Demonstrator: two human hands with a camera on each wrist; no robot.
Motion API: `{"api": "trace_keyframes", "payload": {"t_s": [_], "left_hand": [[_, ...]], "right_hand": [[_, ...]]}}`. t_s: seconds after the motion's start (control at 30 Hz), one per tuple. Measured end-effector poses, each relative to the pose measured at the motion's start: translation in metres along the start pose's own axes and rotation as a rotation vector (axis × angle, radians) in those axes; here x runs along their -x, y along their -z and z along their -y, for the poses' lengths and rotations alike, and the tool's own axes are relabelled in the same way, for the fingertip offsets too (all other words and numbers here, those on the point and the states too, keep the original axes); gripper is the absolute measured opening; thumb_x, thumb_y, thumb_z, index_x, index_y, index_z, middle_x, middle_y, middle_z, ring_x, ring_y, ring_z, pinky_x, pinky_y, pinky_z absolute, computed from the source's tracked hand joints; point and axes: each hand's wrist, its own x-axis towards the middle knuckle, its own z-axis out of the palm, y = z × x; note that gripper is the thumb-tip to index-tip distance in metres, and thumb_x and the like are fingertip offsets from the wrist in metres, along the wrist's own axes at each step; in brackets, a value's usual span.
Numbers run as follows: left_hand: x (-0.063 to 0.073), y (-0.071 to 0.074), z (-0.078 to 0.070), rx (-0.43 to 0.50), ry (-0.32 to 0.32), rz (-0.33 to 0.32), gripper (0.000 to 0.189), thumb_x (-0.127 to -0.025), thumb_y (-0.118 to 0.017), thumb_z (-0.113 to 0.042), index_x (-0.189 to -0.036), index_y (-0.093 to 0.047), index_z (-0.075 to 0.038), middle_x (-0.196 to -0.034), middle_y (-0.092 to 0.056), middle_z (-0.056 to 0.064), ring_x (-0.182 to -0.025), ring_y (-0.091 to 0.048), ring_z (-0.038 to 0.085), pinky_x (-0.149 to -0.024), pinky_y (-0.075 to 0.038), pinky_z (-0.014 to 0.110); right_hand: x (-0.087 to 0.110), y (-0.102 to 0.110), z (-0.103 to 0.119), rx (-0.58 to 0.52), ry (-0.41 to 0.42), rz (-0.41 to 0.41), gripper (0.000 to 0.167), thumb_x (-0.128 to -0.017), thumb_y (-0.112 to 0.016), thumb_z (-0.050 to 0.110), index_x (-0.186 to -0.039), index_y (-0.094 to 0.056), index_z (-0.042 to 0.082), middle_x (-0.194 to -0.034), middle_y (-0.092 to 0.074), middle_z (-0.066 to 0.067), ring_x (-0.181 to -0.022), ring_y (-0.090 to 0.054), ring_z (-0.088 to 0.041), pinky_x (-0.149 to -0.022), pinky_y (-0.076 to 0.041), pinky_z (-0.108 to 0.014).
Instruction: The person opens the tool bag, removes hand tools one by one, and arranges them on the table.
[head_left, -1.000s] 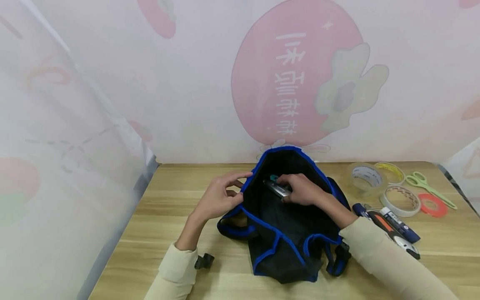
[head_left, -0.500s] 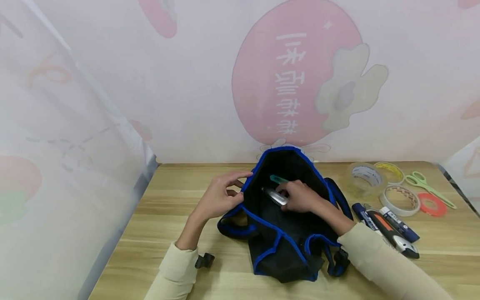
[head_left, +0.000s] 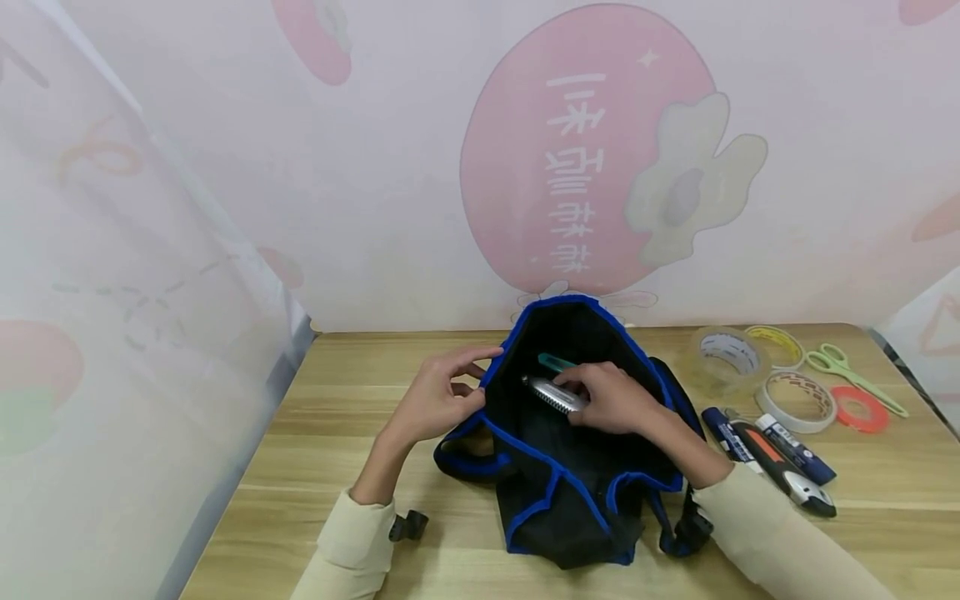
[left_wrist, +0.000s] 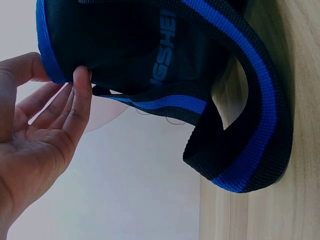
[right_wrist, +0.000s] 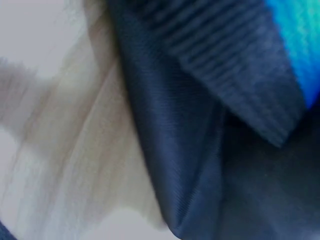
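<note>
A black tool bag [head_left: 562, 525] with blue trim stands on the table with its mouth gaping. My left hand [head_left: 435, 396] pinches its left rim between thumb and fingers; in the left wrist view the rim's blue edging [left_wrist: 48, 55] sits in that pinch. Inside the bag, my right hand [head_left: 613, 400] grips a silver utility knife [head_left: 553, 395] with a ridged edge. Just behind that knife lies a slim teal object [head_left: 553, 362], partly hidden by the hand. The right wrist view shows only blurred bag fabric [right_wrist: 175, 115] and strap, not the hand.
Right of the bag lie tape rolls [head_left: 797, 402], a red tape roll [head_left: 860, 408], green scissors [head_left: 855, 379], a black-and-orange cutter [head_left: 780, 467] and blue-and-white tubes [head_left: 797, 448]. A black buckle [head_left: 408, 526] rests by the left sleeve. A printed backdrop [head_left: 375, 208] stands behind the table.
My right hand has shifted slightly down and right inside the bag, still with the silver utility knife. More of the teal object shows. The left hand stays on the rim.
</note>
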Motion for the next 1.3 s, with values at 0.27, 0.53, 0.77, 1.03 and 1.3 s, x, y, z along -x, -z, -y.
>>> {"api": "trace_keyframes", "payload": {"t_s": [0.27,0.53,0.77,1.03,1.3], "left_hand": [[0.000,0.000,0.001,0.000,0.005,-0.001,0.060,-0.089,-0.066,0.006,-0.147,-0.067,-0.013,-0.145,-0.069,0.010,-0.109,-0.075,0.029,-0.079,-0.065,0.036],[-0.001,0.001,0.000,0.008,0.004,-0.004,0.060,-0.089,-0.067,0.006,-0.146,-0.067,-0.012,-0.145,-0.069,0.010,-0.109,-0.074,0.029,-0.081,-0.066,0.040],[0.000,0.001,0.000,0.013,0.001,0.007,0.060,-0.090,-0.066,0.006,-0.147,-0.066,-0.012,-0.146,-0.068,0.010,-0.109,-0.074,0.029,-0.080,-0.064,0.029],[0.001,0.001,-0.001,0.015,0.004,0.008,0.059,-0.090,-0.067,0.006,-0.147,-0.066,-0.011,-0.145,-0.068,0.011,-0.110,-0.074,0.029,-0.080,-0.064,0.029],[0.001,0.000,0.000,0.017,-0.001,0.009,0.059,-0.090,-0.067,0.007,-0.147,-0.066,-0.011,-0.145,-0.069,0.011,-0.109,-0.074,0.030,-0.080,-0.064,0.028]], "right_hand": [[0.022,0.019,0.002,-0.002,0.066,-0.086,0.048,-0.087,-0.084,0.010,-0.134,-0.074,0.010,-0.118,-0.076,-0.011,-0.091,-0.068,-0.017,-0.072,-0.055,-0.031],[0.047,0.043,0.011,-0.047,0.085,-0.170,0.050,-0.087,-0.085,0.009,-0.136,-0.073,0.011,-0.119,-0.075,-0.008,-0.097,-0.069,-0.018,-0.075,-0.056,-0.031],[0.067,0.062,0.009,-0.079,0.105,-0.244,0.052,-0.087,-0.085,0.007,-0.137,-0.071,0.008,-0.114,-0.076,-0.009,-0.096,-0.068,-0.019,-0.074,-0.057,-0.028],[0.086,0.084,0.000,-0.066,0.040,-0.276,0.054,-0.088,-0.084,0.006,-0.140,-0.070,0.008,-0.121,-0.075,-0.013,-0.100,-0.069,-0.023,-0.077,-0.061,-0.029],[0.118,0.094,-0.030,-0.049,-0.009,-0.331,0.055,-0.089,-0.084,0.003,-0.141,-0.069,0.011,-0.125,-0.073,-0.013,-0.096,-0.064,-0.007,-0.075,-0.060,-0.023]]}}
